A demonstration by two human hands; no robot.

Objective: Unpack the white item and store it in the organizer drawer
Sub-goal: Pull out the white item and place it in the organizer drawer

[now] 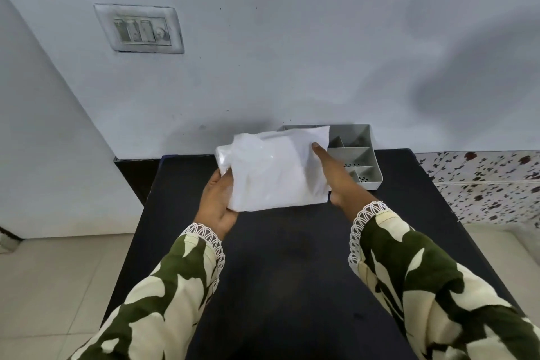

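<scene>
A white plastic package [274, 169] with a white item inside is held above the far part of the black table [292, 272]. My left hand [217, 204] grips its lower left edge from below. My right hand [336, 175] holds its right side, fingers stretched along the edge. The package's crumpled open end points to the upper left. Behind it, against the wall, stands the grey organizer [361, 159] with several open compartments; the package hides its left part.
The wall rises right behind the table, with a switch panel [140, 28] at the upper left. Tiled floor lies on both sides of the table. A flower-patterned cloth [482, 181] sits to the right.
</scene>
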